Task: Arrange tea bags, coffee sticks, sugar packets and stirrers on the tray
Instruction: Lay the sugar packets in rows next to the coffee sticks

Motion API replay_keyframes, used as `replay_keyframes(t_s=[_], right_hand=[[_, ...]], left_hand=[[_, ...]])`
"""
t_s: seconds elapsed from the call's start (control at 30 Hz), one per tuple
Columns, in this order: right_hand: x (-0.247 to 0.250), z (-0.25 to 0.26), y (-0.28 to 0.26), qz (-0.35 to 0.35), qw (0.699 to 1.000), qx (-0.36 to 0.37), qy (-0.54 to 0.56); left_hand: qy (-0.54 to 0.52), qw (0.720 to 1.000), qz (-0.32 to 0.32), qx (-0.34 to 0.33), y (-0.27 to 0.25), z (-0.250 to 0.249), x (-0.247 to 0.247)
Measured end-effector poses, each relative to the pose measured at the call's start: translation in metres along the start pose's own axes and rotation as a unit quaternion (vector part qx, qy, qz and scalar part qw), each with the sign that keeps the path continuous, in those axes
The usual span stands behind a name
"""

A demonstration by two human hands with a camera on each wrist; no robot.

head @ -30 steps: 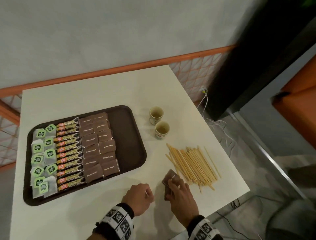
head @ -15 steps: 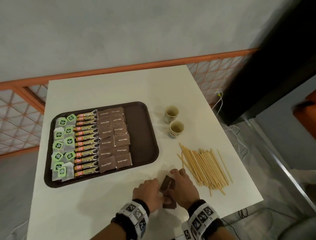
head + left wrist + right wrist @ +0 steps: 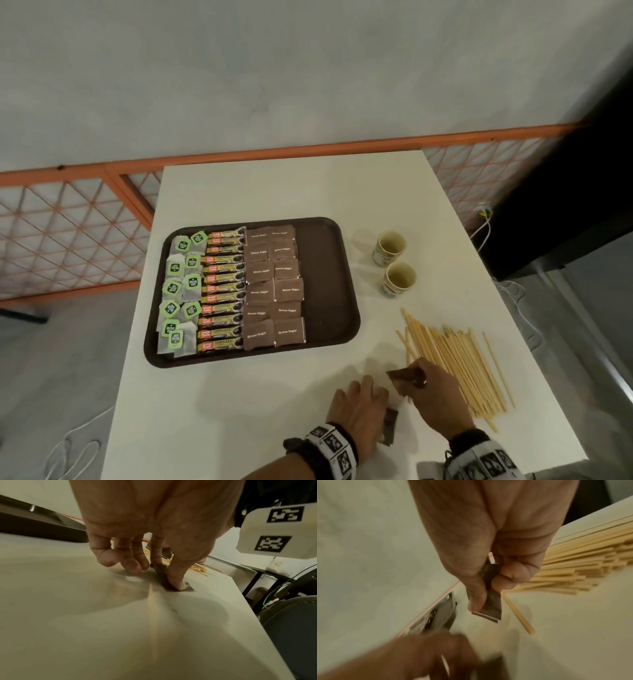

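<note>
The brown tray (image 3: 323, 274) holds a column of green-tagged tea bags (image 3: 178, 291), a column of coffee sticks (image 3: 222, 291) and two columns of brown sugar packets (image 3: 274, 291); its right strip is bare. Wooden stirrers (image 3: 455, 363) lie in a loose heap on the table to the tray's right. At the table's near edge my left hand (image 3: 380, 411) pinches a brown sugar packet (image 3: 162, 574) on edge against the tabletop. Just right of it my right hand (image 3: 416, 377) pinches another sugar packet (image 3: 493, 605) between thumb and fingers, raised slightly, beside the stirrers' near ends.
Two small paper cups (image 3: 390, 246) (image 3: 399, 279) stand right of the tray, beyond the stirrers. The white table (image 3: 274, 394) ends close behind my wrists and just right of the stirrers. An orange lattice rail (image 3: 68, 240) runs along the far side.
The two packets, together between both hands half a second ago, have parted: my right hand has lifted one up and right, my left keeps the other. The head view has shifted.
</note>
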State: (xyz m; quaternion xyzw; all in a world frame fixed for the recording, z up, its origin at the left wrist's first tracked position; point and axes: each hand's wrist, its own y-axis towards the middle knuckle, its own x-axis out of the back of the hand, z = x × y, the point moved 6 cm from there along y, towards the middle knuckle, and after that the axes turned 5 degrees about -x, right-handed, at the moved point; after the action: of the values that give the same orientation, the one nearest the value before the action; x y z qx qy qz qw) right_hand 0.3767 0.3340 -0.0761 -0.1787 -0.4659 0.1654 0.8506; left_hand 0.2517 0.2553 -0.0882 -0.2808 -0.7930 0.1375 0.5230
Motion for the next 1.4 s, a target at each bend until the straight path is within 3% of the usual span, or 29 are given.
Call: replay_keyframes(t_s=[0.13, 0.23, 0.27, 0.33, 0.47, 0.53, 0.73, 0.83, 0.97, 1.07, 1.27, 1.4], right_hand=[[0.02, 0.001, -0.001, 0.001, 0.999, -0.007, 0.049], [0.024, 0.018, -0.002, 0.029, 0.994, 0.003, 0.101], [0.021, 0.029, -0.004, 0.047, 0.991, 0.008, 0.126], [0.013, 0.058, -0.008, 0.093, 0.977, 0.018, 0.191], [-0.016, 0.113, -0.004, 0.109, 0.972, 0.058, 0.198], [-0.034, 0.134, 0.001, 0.101, 0.978, 0.07, 0.17], [-0.087, 0.192, 0.01, 0.134, 0.978, 0.053, 0.152], [-0.105, 0.215, 0.027, 0.139, 0.977, 0.03, 0.161], [-0.125, 0.232, 0.05, 0.134, 0.981, -0.001, 0.139], [-0.132, 0.233, 0.059, 0.105, 0.988, -0.028, 0.105], [-0.137, 0.225, 0.062, 0.066, 0.997, -0.018, 0.018], [-0.118, 0.242, 0.045, 0.046, 0.996, 0.063, 0.048]], left_hand=[[0.005, 1.0, 0.023, -0.015, 0.004, -0.001, 0.001], [-0.188, 0.981, -0.02, 0.052, 0.002, 0.02, 0.011], [-0.289, 0.952, -0.052, 0.081, -0.002, 0.033, 0.017], [-0.473, 0.868, -0.105, 0.108, -0.012, 0.057, 0.031], [-0.689, 0.698, -0.151, 0.123, -0.044, 0.098, 0.061], [-0.717, 0.662, -0.178, 0.126, -0.061, 0.118, 0.07], [-0.667, 0.664, -0.289, 0.175, -0.104, 0.184, 0.077], [-0.664, 0.62, -0.343, 0.239, -0.13, 0.221, 0.071], [-0.672, 0.596, -0.346, 0.272, -0.156, 0.249, 0.068], [-0.692, 0.584, -0.336, 0.259, -0.162, 0.259, 0.068], [-0.682, 0.616, -0.335, 0.206, -0.165, 0.26, 0.082], [-0.698, 0.611, -0.329, 0.176, -0.162, 0.254, 0.091]])
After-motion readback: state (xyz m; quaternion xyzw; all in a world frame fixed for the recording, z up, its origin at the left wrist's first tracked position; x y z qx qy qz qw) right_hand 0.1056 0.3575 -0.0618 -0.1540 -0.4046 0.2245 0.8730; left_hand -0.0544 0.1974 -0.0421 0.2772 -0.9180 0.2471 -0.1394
